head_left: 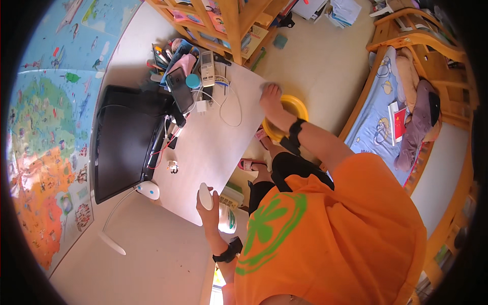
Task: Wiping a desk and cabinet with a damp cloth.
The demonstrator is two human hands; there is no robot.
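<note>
At the near end of the white desk [203,147], my left hand [209,216] is closed around a white, round, lid-like disc [205,196] that stands on edge. A white canister with a green-marked label [227,218] shows right beside that hand, partly hidden by it. Whether disc and canister are joined, I cannot tell. My right hand [272,102] reaches to the desk's right edge with its fingers curled. Something small and greyish shows at those fingertips, too blurred to name. Below my right forearm is a yellow basin [301,104], partly covered by the arm.
A black monitor [122,145] stands along the desk's left side, near a white lamp [148,189]. Pens, a phone [180,89], a remote-like device [207,68] and cables crowd the far end. A small figurine [173,166] sits mid-desk. A bed [373,117] is at right.
</note>
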